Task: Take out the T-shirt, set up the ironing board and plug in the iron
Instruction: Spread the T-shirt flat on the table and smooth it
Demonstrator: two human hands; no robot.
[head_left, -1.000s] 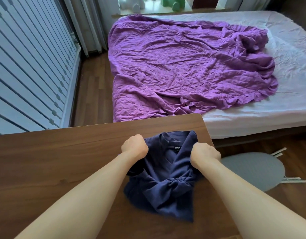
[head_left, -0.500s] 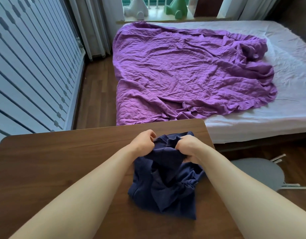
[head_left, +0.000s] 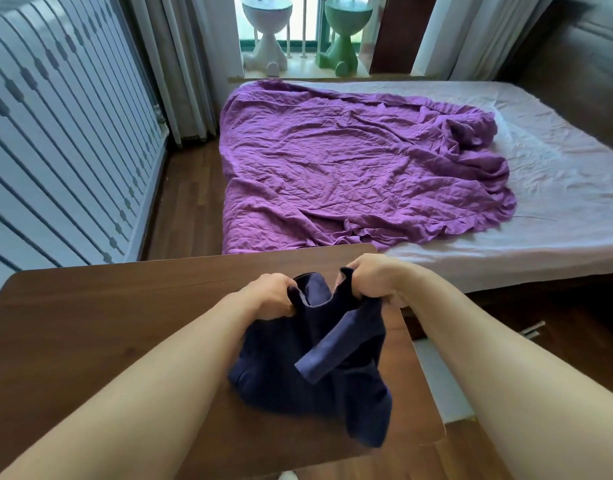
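We have lifted the navy T-shirt [head_left: 312,372] off the brown table [head_left: 101,327]; a second ago it lay bunched there. Now our left hand [head_left: 268,296] and right hand [head_left: 374,282] each clutch its upper edge above the table's far-right corner, so the taking-out step looks nearly done. It hangs crumpled, one sleeve dangling; possibly inside out.

Purple blanket [head_left: 360,168] crumpled on white bed [head_left: 554,188], brown table [head_left: 90,323] in front, two stools [head_left: 267,32] by window.
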